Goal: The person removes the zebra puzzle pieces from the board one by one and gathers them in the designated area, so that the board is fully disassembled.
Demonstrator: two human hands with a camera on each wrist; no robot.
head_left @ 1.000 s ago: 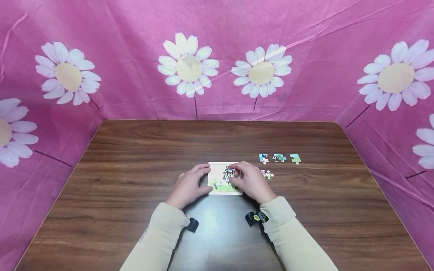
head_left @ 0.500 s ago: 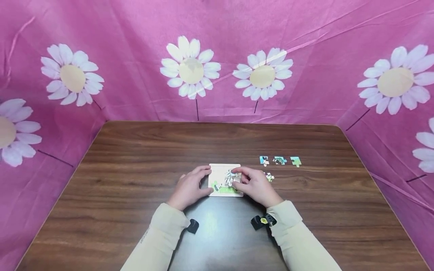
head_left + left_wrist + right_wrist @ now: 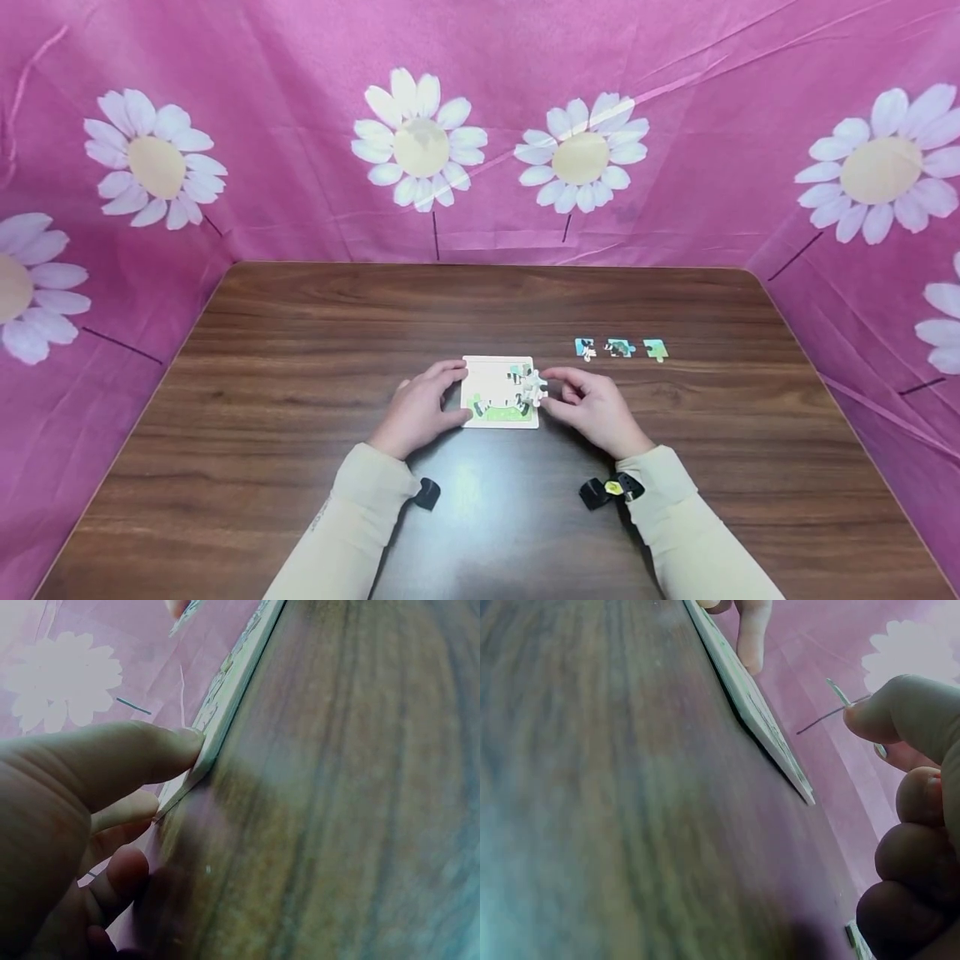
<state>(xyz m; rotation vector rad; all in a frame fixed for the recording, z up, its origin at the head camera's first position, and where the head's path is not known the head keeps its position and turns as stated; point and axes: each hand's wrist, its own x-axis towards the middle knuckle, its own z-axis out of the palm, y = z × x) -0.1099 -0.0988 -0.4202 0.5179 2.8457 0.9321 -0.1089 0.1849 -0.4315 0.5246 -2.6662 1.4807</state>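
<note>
A small jigsaw puzzle board point(image 3: 500, 360) with a pale wooden rim lies on the table, partly filled with green and black-and-white pieces. My left hand point(image 3: 420, 410) grips its left side. The left thumb point(image 3: 161, 754) is against the near edge and the fingers reach the far corner. Between thumb and forefinger, my right hand point(image 3: 596, 410) pinches a puzzle piece point(image 3: 534, 388) over the board's right edge. Seen in the right wrist view, that piece point(image 3: 838, 691) is tilted and clear of the board point(image 3: 761, 724). Its picture is hard to make out.
Beyond the right hand, three loose puzzle pieces lie in a row, the middle piece point(image 3: 618, 348) among them. Another piece point(image 3: 857, 941) shows partly below the right hand in the right wrist view. Pink flowered cloth point(image 3: 495, 233) surrounds the wooden table point(image 3: 337, 308).
The right hand has moved right from the middle of the board, carrying the pinched puzzle piece to the right edge. The left hand stays on the board.
</note>
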